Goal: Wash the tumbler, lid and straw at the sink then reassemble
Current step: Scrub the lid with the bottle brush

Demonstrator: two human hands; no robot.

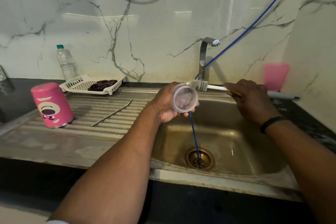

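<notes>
My left hand grips the clear round lid over the sink's left edge, its open face turned toward me. My right hand holds the white handle of a bottle brush, whose bristle head touches the lid's upper rim. The pink tumbler stands upside down on the ribbed drainboard at the left. Between the tumbler and my left hand, the metal straw lies slanted on the drainboard.
The steel sink has a brass drain with a blue hose running into it. A tap stands behind the basin. A white tray with a dark cloth, a water bottle and a pink cup stand along the wall.
</notes>
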